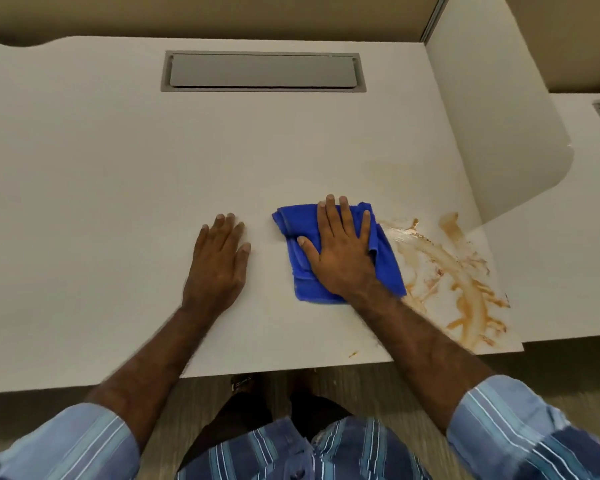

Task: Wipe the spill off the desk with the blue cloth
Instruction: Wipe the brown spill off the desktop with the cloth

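A folded blue cloth (302,275) lies on the white desk (118,188) near its front edge. My right hand (340,251) presses flat on top of the cloth with straight, spread fingers. Just to the right of the cloth, a smeared brown-orange spill (454,271) covers the desk's front right corner. A small brown drop (352,354) sits by the front edge. My left hand (219,261) rests flat on the bare desk to the left of the cloth, holding nothing.
A grey cable hatch (262,71) is set into the desk at the back. A white divider panel (499,126) stands along the right side, with another desk (568,271) beyond it. The desk's front edge runs just below my forearms.
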{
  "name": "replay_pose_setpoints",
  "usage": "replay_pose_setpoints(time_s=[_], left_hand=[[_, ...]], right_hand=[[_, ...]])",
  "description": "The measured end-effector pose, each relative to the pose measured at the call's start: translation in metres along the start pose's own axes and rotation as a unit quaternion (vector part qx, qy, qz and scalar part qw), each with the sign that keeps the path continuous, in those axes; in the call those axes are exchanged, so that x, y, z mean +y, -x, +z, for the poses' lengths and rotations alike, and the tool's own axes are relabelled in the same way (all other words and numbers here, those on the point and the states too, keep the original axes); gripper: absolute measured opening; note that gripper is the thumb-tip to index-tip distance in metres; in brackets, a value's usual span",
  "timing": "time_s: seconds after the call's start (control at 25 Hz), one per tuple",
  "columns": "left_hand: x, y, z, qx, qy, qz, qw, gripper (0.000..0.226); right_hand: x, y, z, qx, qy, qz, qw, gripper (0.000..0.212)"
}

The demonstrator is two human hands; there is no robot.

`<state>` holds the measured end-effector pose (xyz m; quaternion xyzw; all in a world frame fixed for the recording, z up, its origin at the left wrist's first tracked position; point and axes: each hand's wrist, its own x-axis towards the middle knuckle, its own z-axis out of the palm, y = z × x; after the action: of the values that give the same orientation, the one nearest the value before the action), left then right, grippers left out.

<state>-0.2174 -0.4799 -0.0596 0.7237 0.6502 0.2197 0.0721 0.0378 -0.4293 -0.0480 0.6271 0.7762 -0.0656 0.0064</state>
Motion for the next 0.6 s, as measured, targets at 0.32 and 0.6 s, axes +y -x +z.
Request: replay_pose_setpoints(time_s=[0.32,0.6], left_hand=[[0.003,-0.001,-0.005,-0.041,0.007,-0.027,0.999,0.057],[0.014,-0.019,-0.008,0.054,0.012,-0.044,0.997,0.038]], right_hand=[[-0.022,0.098,-0.005,-0.059,0.004,-0.006,0.998,0.097],[-0.011,0.042,-0.036,-0.003,-0.070,-0.026,0.997,0.099]])
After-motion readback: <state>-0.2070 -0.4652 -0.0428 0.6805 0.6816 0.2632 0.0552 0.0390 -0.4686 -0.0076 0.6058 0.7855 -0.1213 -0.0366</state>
